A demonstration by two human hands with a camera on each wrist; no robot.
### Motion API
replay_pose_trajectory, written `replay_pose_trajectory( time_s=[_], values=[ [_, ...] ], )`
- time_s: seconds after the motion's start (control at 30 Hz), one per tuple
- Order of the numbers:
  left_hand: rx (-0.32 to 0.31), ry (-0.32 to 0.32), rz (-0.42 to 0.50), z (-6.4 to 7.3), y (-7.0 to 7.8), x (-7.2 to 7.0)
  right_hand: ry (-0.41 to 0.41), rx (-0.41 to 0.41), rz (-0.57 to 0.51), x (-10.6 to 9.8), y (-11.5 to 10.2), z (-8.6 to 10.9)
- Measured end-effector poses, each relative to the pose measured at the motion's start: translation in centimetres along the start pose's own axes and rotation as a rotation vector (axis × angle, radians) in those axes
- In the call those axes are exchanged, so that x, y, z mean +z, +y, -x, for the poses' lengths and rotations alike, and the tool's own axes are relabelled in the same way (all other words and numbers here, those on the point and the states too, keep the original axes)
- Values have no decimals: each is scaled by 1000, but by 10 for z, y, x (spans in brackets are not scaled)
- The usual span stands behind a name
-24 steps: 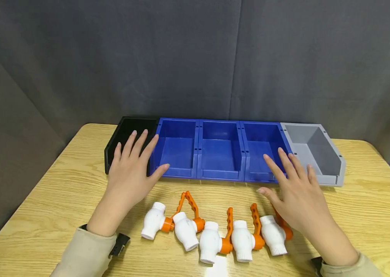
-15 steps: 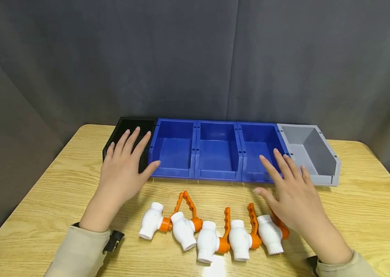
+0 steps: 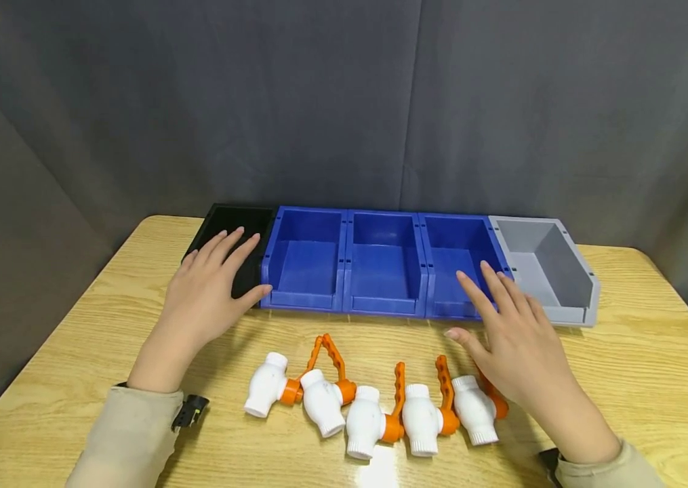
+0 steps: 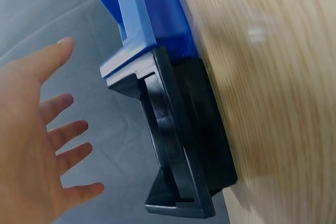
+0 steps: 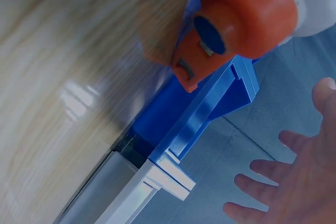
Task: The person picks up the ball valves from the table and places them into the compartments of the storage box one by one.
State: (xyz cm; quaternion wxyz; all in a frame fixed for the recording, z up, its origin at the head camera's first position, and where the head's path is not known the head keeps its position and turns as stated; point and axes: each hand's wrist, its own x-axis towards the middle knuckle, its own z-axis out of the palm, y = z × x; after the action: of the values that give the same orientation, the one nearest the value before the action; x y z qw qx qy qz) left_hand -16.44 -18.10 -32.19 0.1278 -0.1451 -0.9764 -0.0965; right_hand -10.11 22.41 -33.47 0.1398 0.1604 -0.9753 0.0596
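My left hand [image 3: 200, 298] hovers with spread fingers in front of the black bin [image 3: 197, 230], holding nothing. My right hand [image 3: 517, 346], also empty with fingers extended, is above the table near the right blue bin [image 3: 459, 310] and partly covers the rightmost valve's orange handle. Several white ball valves with orange lever handles lie in a row on the table: a leftmost valve [image 3: 266, 386], a second valve [image 3: 322, 403], a middle valve [image 3: 365, 423], then another valve [image 3: 421, 420] and the rightmost valve [image 3: 474, 411]. In the right wrist view, an orange handle [image 5: 247, 14] shows close up.
Behind the valves stands a row of joined bins: black, a left blue bin [image 3: 306, 299], a centre blue bin [image 3: 383, 305], right blue, and a grey bin [image 3: 566, 315] at the right end. A grey curtain [image 3: 344, 102] hangs behind the wooden table [image 3: 93, 339].
My left hand has drifted left and slightly back toward me, away from the left blue bin. The right hand stays nearly in place; the valves and bins have not been moved.
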Motion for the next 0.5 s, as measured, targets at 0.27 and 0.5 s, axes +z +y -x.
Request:
replay_pose_trajectory(
  time_s=[0.27,0.5],
  values=[
    [-13,-47,-23,-1,-4,2,-17,6,-6,-2,0,-1],
    [-64,-91,-34,2,-4,1,-24,16,-11,-3,-1,0]
  ],
)
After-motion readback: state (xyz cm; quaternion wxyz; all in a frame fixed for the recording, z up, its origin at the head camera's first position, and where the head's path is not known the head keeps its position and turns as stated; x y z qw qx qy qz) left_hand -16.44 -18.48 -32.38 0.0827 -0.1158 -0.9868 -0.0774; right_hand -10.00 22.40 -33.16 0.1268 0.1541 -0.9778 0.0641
